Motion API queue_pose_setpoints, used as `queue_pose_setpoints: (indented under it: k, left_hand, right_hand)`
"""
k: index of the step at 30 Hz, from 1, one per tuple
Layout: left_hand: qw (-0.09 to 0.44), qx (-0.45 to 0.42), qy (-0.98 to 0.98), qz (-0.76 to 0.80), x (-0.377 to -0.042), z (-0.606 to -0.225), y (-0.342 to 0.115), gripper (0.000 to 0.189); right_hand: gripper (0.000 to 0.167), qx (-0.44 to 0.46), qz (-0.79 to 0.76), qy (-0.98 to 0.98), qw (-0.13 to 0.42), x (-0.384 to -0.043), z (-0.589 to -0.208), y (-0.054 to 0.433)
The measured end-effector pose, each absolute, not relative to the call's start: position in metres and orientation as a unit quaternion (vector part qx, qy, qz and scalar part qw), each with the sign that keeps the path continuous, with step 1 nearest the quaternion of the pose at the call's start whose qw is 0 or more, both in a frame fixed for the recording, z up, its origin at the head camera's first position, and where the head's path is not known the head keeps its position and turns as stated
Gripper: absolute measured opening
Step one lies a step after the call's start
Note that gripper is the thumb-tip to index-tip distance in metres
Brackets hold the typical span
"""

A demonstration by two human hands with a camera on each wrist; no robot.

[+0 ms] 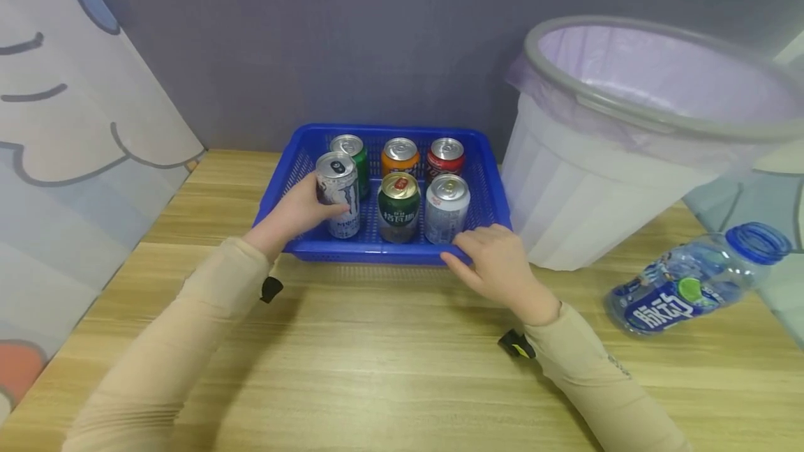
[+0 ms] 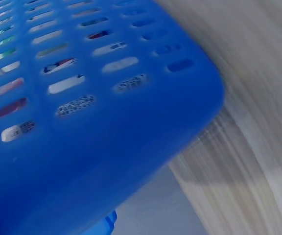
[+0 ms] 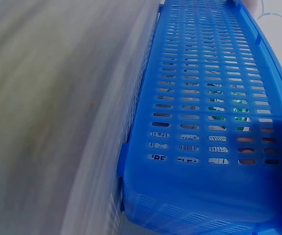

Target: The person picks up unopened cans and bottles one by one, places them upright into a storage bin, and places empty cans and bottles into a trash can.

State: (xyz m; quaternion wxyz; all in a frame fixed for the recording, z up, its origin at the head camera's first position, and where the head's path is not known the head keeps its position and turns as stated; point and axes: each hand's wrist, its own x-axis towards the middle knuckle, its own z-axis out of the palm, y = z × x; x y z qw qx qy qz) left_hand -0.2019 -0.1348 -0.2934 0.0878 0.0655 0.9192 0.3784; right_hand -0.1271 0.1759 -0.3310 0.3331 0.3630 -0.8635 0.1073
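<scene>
My left hand [image 1: 303, 209] holds a tall silver-white drink can [image 1: 339, 195] upright at the left front of a blue plastic basket [image 1: 377, 252]. Whether the can's base touches the basket floor, I cannot tell. With fingers over the front rim near the right corner, my right hand [image 1: 496, 264] grips the basket. Beside the held can stand a dark green can [image 1: 398, 208] and a white-silver can [image 1: 447, 209]. Behind them are a green can [image 1: 353, 148], an orange can [image 1: 400, 152] and a red can [image 1: 446, 153]. Both wrist views show the basket's slotted wall [image 2: 121, 117] [image 3: 199, 176].
A white bin [image 1: 578, 180] with a purple liner stands right of the basket. Farther right, a clear bottle [image 1: 691, 284] with a blue neck leans on the wooden table [image 1: 377, 354]. A dark grey wall [image 1: 352, 33] rises behind.
</scene>
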Motion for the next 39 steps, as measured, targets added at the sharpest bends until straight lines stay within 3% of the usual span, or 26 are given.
queue_pose_setpoints:
  k: [9,15,25,39]
  left_hand:
    - [0.057,0.049,0.912,0.402,-0.197,-0.290,-0.140,0.075]
    - [0.003,0.048,0.890,0.454,-0.189,-0.285,-0.139,0.074]
    - [-0.113,0.038,0.818,0.562,-0.181,-0.284,-0.136,0.046]
    - [-0.153,0.024,0.781,0.606,-0.175,-0.282,-0.134,0.032]
  right_hand:
    - [0.061,0.360,0.105,-0.866,0.329,-0.127,-0.331,0.176]
    - [0.061,0.362,0.107,-0.865,0.329,-0.127,-0.331,0.176]
    - [0.058,0.366,0.110,-0.861,0.335,-0.128,-0.333,0.176]
    - [0.059,0.365,0.108,-0.863,0.334,-0.127,-0.331,0.176]
